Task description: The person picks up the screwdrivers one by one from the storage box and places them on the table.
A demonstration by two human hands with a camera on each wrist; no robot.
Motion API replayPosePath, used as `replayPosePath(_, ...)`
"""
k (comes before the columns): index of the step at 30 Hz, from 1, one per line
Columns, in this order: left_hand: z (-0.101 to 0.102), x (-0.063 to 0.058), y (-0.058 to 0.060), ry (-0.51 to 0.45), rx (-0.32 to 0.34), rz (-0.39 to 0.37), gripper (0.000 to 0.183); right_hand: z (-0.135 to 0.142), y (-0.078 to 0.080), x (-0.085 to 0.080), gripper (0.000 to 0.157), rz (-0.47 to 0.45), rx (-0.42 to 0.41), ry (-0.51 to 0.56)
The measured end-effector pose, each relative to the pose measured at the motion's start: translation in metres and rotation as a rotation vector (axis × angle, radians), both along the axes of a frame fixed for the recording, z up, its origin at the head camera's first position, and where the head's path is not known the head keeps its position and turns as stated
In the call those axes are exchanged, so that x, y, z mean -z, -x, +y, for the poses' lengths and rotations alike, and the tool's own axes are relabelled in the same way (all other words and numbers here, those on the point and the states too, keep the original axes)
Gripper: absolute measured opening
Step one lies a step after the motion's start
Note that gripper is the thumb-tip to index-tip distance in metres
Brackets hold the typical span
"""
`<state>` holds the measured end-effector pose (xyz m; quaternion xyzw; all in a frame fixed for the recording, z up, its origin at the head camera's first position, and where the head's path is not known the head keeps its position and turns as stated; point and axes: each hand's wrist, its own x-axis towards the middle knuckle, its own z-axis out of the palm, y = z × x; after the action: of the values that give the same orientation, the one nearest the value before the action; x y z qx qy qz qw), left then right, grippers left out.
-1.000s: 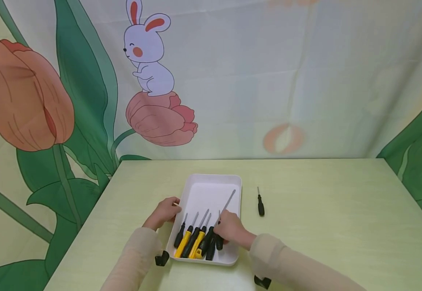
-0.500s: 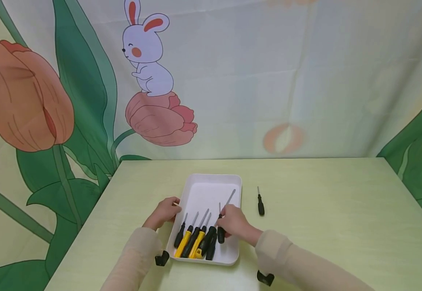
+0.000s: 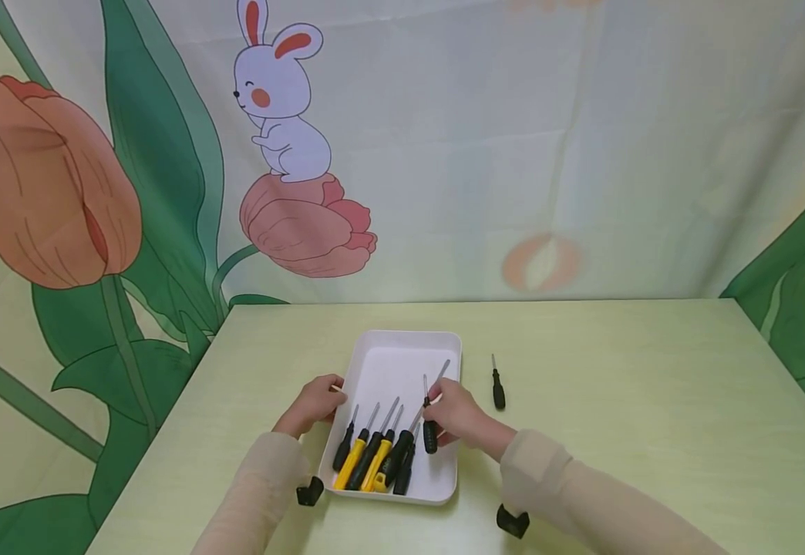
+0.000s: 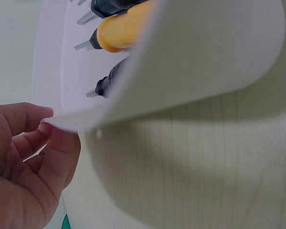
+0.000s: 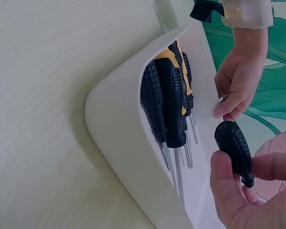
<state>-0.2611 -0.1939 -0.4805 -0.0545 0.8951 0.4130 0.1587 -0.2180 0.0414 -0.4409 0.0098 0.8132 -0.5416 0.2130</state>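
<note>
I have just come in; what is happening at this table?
A person's left hand grips the left rim of a white tray, and the right hand holds a black-handled screwdriver over it. More screwdrivers, some with yellow on their handles, lie in the tray, handles toward the person. Another small screwdriver lies on the table, right of the tray.

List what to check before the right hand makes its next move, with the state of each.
1. Right hand grips black screwdriver between thumb and fingers: ok.
2. Left hand pinches the edge of the white tray: ok.
3. Tray screwdrivers lie with handles toward the person: ok.
4. Every screwdriver in or over the tray: not ok; a loose screwdriver lies on the table, right of it.
5. Tip shape of the gripped one: cannot tell, too small.
</note>
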Motion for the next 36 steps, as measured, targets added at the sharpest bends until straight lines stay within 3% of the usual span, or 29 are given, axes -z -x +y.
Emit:
replayPosePath(13,0.002,-0.007,-0.004,0.002,0.008,-0.011,0.027,0.015,0.01,-0.005,0.019,-0.066,0.072,0.09)
replayPosePath(16,-0.002,-0.001,0.0,-0.009,0.007,-0.011,0.026,0.019,0.012,-0.009,0.019,-0.084,0.091,0.118)
replayPosePath(18,-0.009,0.013,0.007,-0.033,0.041,0.008,0.025,0.023,0.014,-0.01,0.019,-0.094,0.105,0.134)
replayPosePath(21,-0.012,0.019,0.011,-0.033,0.051,0.009,0.024,0.028,0.018,-0.009,0.02,-0.119,0.12,0.159)
replayPosePath(24,-0.009,0.014,0.009,-0.031,0.032,0.002,0.025,0.035,0.022,-0.008,0.02,-0.138,0.121,0.172)
replayPosePath(25,-0.004,0.005,0.004,-0.009,0.004,-0.015,0.026,0.037,0.024,-0.007,0.02,-0.146,0.123,0.174)
replayPosePath(28,0.001,-0.004,-0.001,-0.002,-0.003,-0.011,0.027,0.044,0.028,-0.007,0.021,-0.161,0.125,0.182)
replayPosePath(36,0.0,-0.003,-0.002,0.004,0.005,-0.006,0.027,0.066,0.038,-0.004,0.023,-0.161,0.135,0.229)
